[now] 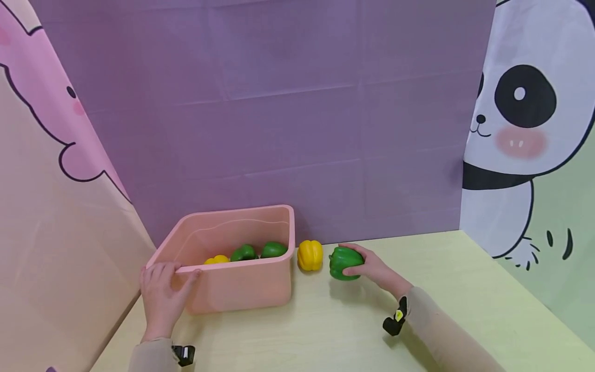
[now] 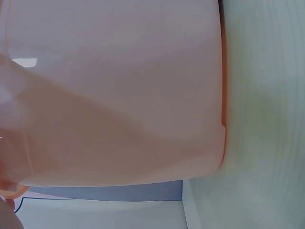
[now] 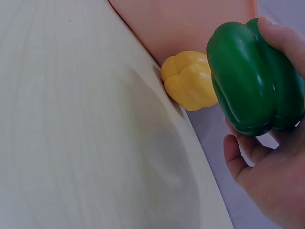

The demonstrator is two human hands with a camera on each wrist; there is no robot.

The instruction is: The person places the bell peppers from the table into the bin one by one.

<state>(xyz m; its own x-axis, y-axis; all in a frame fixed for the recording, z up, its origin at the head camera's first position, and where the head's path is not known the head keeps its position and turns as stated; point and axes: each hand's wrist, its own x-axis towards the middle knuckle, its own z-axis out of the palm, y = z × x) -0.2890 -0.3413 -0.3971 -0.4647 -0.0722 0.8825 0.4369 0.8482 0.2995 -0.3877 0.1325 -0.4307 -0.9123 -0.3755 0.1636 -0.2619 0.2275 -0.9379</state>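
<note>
My right hand [image 1: 372,264] grips a green bell pepper [image 1: 345,263] between thumb and fingers. In the right wrist view the green pepper [image 3: 252,78] is raised above the tabletop, over its shadow. A pink plastic bin [image 1: 239,289] stands at left on the table, with my left hand [image 1: 163,297] holding its near left corner by the rim. Inside lie two green peppers [image 1: 273,250] and part of a yellow one [image 1: 217,259], partly hidden by the front wall. Between bin and right hand sits a yellow bell pepper [image 1: 310,255] on the table.
The pale wooden table [image 1: 279,341] meets a purple cloth backdrop [image 1: 288,129] close behind the bin. A wall with a pink cartoon [image 1: 51,98] rises at left, and one with a panda [image 1: 525,139] at right. Both wrists wear small black cameras [image 1: 396,318].
</note>
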